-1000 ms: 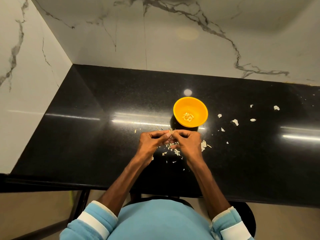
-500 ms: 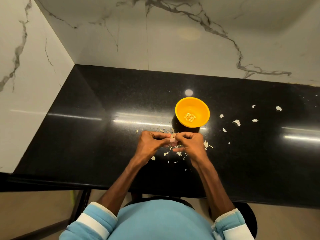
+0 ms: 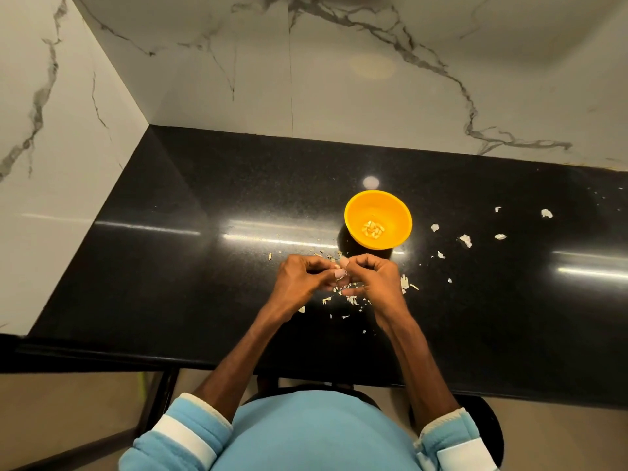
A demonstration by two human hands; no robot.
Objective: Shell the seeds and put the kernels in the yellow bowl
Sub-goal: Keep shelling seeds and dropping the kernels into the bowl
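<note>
Both hands are raised just above the black surface (image 3: 204, 283), close to its near edge, and meet fingertip to fingertip. The left hand (image 3: 302, 280) has its fingers curled inward, thumb and forefinger pinched toward the right hand (image 3: 377, 280), whose fingers are curled the same way. Between the tips they pinch a seed (image 3: 337, 266), of which only a pale speck shows. The bowl (image 3: 353, 212), yellow and round, stands upright on the surface just beyond the hands and slightly to the right, apart from them. A small heap of pale kernels (image 3: 373, 229) lies at its bottom. Thin shell bits (image 3: 351, 299) are scattered on the surface under and around the hands, a few more in a line near the bowl's left side. Larger white flakes (image 3: 465, 240) lie well apart to the right of the bowl. Light blue sleeves (image 3: 183, 433) with white bands are pushed up on both forearms. A white marble wall (image 3: 339, 96) with grey veins borders the surface at the back and on the left.
</note>
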